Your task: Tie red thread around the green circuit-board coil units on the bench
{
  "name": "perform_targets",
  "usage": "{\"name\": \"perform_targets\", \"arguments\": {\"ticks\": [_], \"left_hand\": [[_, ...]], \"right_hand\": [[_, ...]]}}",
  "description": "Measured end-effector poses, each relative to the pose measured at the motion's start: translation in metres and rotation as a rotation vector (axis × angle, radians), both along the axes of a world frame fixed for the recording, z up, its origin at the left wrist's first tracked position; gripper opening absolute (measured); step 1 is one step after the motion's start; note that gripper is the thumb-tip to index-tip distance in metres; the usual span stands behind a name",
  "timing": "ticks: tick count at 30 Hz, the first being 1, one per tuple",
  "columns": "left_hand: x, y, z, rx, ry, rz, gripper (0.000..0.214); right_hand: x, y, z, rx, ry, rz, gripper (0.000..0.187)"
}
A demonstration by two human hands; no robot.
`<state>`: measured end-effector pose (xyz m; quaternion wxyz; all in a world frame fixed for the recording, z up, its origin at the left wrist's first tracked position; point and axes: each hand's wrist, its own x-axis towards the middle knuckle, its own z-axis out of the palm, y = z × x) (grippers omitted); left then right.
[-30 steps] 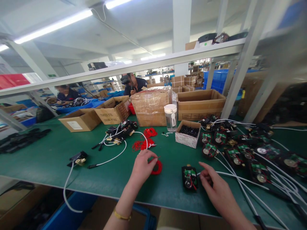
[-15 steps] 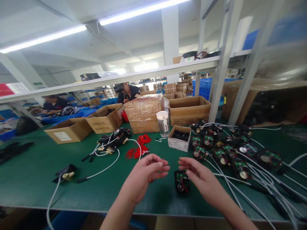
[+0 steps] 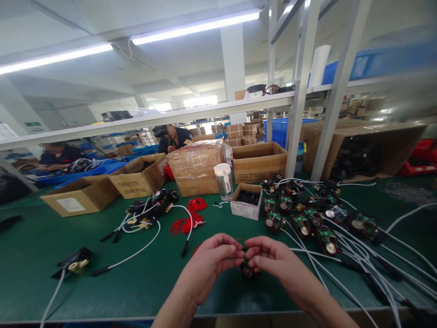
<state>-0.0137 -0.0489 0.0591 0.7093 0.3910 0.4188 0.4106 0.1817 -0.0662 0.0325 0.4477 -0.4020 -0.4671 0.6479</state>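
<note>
drawn closer together since the earlier frame: left hand (image 3: 213, 257), fingers pinching red wire (image 3: 240, 239); right hand (image 3: 273, 256), fingers' grip impossible to tell; hence two-handed work above circuit unit (image 3: 250, 274)

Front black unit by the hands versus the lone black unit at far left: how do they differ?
The front unit is partly hidden by the left hand and right hand; the lone unit lies uncovered. The front unit shows green circuitry, the lone unit a brass fitting. Both lie on the green table.
</note>
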Motion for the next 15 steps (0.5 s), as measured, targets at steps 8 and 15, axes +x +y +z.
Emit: {"name": "perform_targets", "arguments": {"ticks": [8, 15], "left_hand": [[0.002, -0.0036, -0.01, -0.064, -0.072, 0.021, 0.022], [0.0043, -0.0027, -0.0104, -0.067, -0.056, 0.019, 0.022]], "right_hand": [[0.0005, 0.0033, -0.0049, 0.01, -0.058, -0.062, 0.043], [0.0009, 0.0054, -0.0065, 0.043, -0.155, -0.082, 0.045]]}}
